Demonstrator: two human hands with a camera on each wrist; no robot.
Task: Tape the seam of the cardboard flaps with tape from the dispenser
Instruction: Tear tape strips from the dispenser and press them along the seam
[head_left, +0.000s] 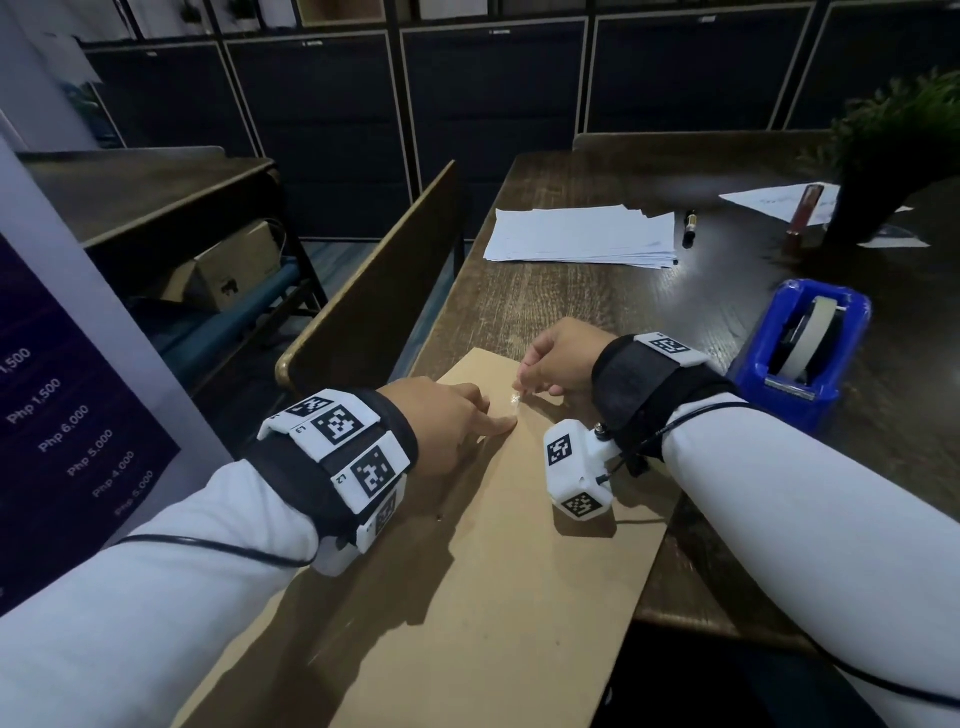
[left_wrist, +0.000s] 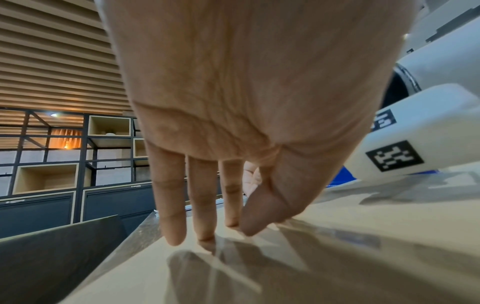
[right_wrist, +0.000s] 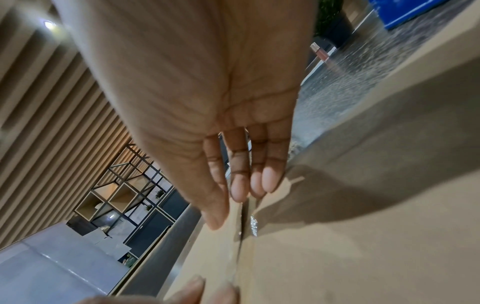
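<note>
Clear tape strip (head_left: 514, 401), pinched by our right hand (head_left: 558, 364) above the cardboard flaps (head_left: 519, 519) seam (right_wrist: 240, 236) while our left hand's (head_left: 441, 421) extended fingertip pins its near end, may wrinkle or land skewed if tension slackens.

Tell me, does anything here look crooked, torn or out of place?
Nothing stands out. The cardboard lies flat on the table, both hands work a clear tape strip at its far end, and the blue dispenser stands upright nearby.

Left hand (head_left: 441, 415) palm down with fingers extended, right hand (head_left: 558, 364) just beyond, fingertips drawn together, pointing down
</note>
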